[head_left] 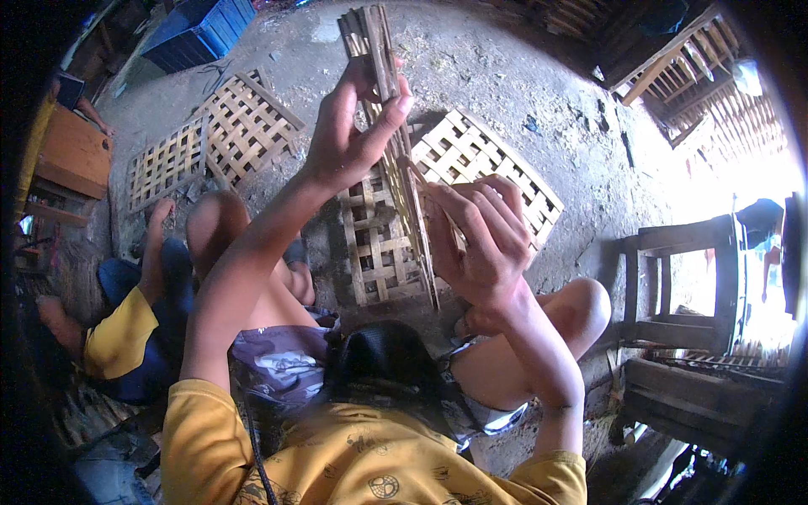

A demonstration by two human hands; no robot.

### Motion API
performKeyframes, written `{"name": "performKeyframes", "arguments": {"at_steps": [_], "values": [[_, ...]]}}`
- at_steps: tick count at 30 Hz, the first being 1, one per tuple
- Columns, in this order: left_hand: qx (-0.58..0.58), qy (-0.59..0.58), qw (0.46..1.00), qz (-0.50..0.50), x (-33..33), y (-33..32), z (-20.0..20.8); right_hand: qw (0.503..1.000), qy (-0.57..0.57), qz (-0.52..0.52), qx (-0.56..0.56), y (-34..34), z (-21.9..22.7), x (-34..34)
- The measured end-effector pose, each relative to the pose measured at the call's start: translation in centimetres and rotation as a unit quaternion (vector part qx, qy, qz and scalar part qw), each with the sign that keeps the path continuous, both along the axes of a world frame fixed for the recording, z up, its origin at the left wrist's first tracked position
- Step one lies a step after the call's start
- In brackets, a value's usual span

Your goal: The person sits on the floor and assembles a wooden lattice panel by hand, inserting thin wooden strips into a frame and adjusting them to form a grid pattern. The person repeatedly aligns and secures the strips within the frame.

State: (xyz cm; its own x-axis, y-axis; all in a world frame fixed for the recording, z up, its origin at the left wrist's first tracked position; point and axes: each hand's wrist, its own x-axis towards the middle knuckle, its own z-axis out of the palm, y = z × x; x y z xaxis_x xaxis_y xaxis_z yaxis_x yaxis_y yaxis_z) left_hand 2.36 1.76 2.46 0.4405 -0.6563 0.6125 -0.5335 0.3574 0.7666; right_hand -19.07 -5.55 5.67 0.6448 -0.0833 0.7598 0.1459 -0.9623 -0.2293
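My left hand (353, 126) is wrapped round a bundle of thin split bamboo strips (376, 50), raised in front of me and slanting down toward my lap. The bundle's lower ends fan out past my right hand (480, 231). That hand is closed, its thumb and forefinger pinching one thin bamboo strip (416, 175) beside the bundle. Below both hands lie woven bamboo lattice panels: one (376, 244) under the bundle and another (505, 181) tilted behind my right hand. Its far fingertips are partly hidden.
More lattice panels (244, 118) lie on the dirt floor at left, near a blue crate (198, 34). A person in a yellow sleeve (122, 332) sits close on my left. Wooden frames (682, 286) stand at right, and a slatted bamboo structure (699, 59) is at far right.
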Motion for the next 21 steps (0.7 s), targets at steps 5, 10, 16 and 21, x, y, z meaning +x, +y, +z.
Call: {"name": "performKeyframes", "arguments": {"at_steps": [5, 10, 16, 21], "values": [[-0.004, 0.033, 0.999, -0.005, -0.4, 0.4, -0.4, 0.999, -0.022, -0.019, 0.032, -0.6, 0.3, 0.4], [0.005, 0.043, 0.999, -0.007, -0.7, 0.4, -0.4, 0.998, -0.038, -0.006, 0.051, -1.2, 0.0, 0.6], [0.006, 0.052, 0.998, -0.020, -0.7, 0.3, -0.1, 0.999, -0.025, 0.016, 0.043, -0.9, -0.1, 0.3], [0.025, 0.077, 0.997, -0.020, -0.5, 0.2, 0.5, 0.997, -0.029, -0.007, 0.067, -1.8, -0.1, -0.2]]}}
